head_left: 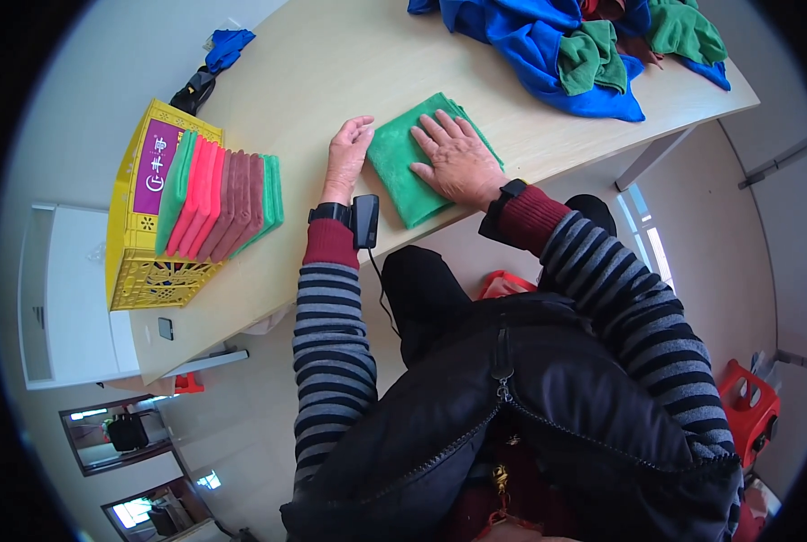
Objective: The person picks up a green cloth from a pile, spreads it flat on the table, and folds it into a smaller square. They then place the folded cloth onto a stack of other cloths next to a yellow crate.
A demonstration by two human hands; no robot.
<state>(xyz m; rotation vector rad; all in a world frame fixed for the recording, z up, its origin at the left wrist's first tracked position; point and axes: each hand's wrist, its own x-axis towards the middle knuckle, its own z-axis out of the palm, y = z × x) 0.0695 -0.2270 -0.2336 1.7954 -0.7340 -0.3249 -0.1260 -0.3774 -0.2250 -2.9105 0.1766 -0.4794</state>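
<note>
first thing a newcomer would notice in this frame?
Likely the green cloth at the table's near edge, with the right hand pressed flat on it and the left hand at its left edge. Next, the yellow crate to the left, holding folded green, pink and brown cloths upright, and the pile of blue and green cloths at the table's far side.
</note>
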